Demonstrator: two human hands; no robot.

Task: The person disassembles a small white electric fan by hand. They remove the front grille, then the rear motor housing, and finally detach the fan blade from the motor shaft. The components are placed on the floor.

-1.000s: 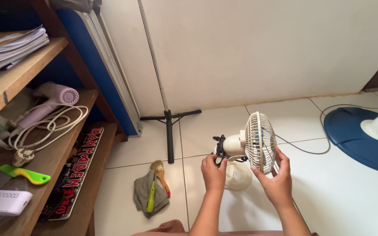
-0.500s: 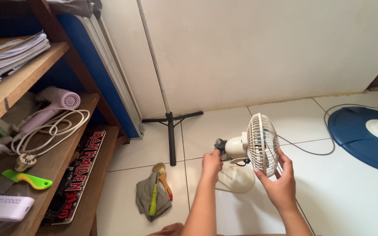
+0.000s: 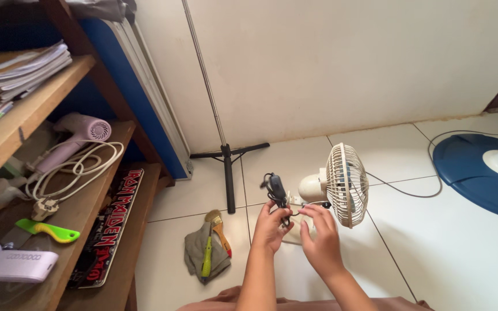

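Standing on the white tile floor (image 3: 445, 253), small cream desk fan (image 3: 341, 185), cage turned sideways, just beyond both hands. Left hand (image 3: 270, 226) pinching the fan's black cord (image 3: 276, 189), bundle with inline switch sticking up above the fingertips. Right hand (image 3: 321, 239) curled around the cord's lower run beside the fan's base, fingers closed. Nearby to the left, grey rag (image 3: 203, 253) with paintbrush (image 3: 219, 229).
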